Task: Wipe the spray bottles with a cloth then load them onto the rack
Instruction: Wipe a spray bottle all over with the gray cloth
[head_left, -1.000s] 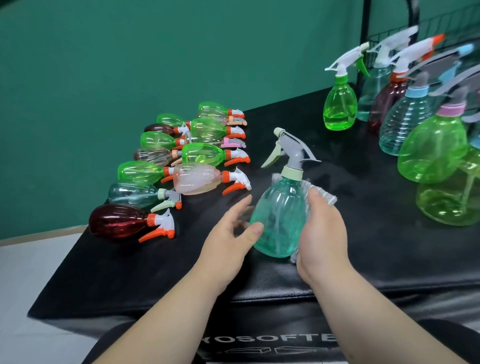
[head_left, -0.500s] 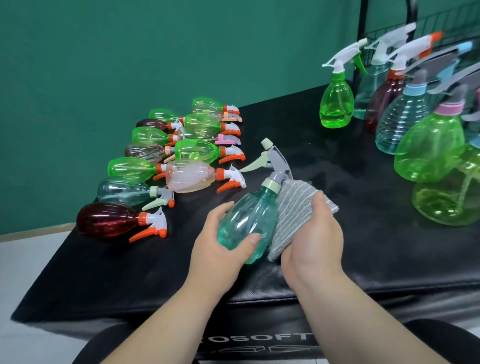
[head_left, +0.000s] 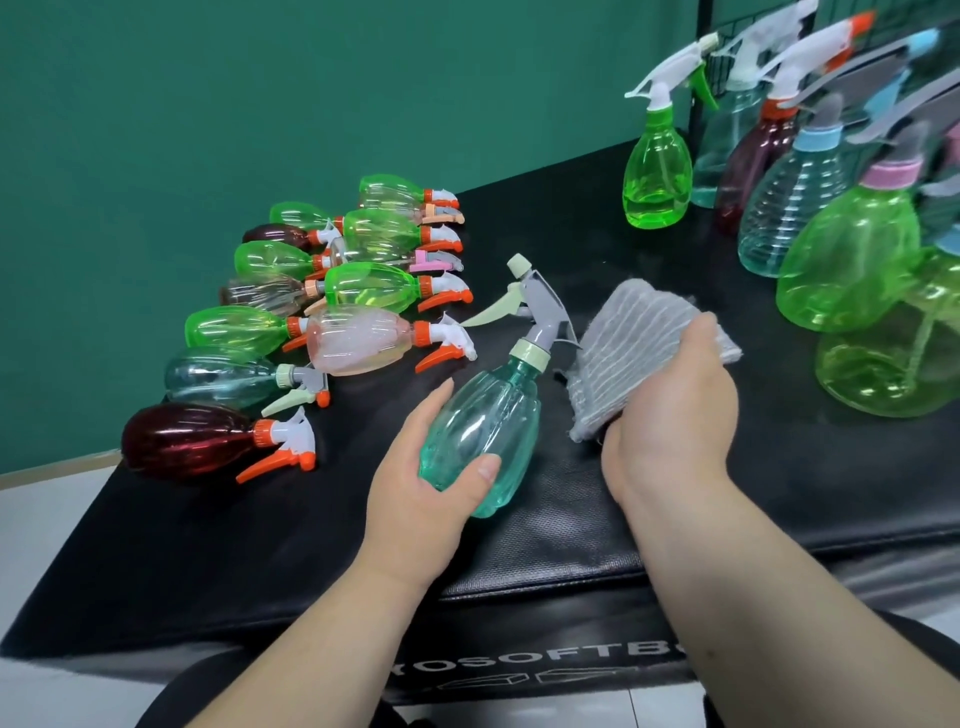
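— Teal, translucent plastic at centre: what is shown, and how is it held?

— The teal bottle is shown tilted, base toward the viewer and grey trigger head pointing up and away. Its body is clasped by the left hand, with the thumb laid across the front. Whether the base rests on the surface cannot be told. A folded grey ribbed cloth is gripped by the right hand and is held just beside the bottle's neck, not pressed against it. The hands are thus kept apart, each closed on its own item.

— What could go wrong from here?

— The wipe is judged to be under way. Smooth plastic held in one hand may be twisted loose if the cloth is rubbed hard. The raised trigger lies near the lying bottles, which could be struck and set rolling. A wide sweep of the cloth could topple the upright bottles crowded at the right.

— And the setting?

— Everything is carried on a black padded surface, with partial white lettering along its front edge. The rack, a dark post with wire grid, is seen at the far right corner. A plain green wall is seen behind, and pale floor at the left.
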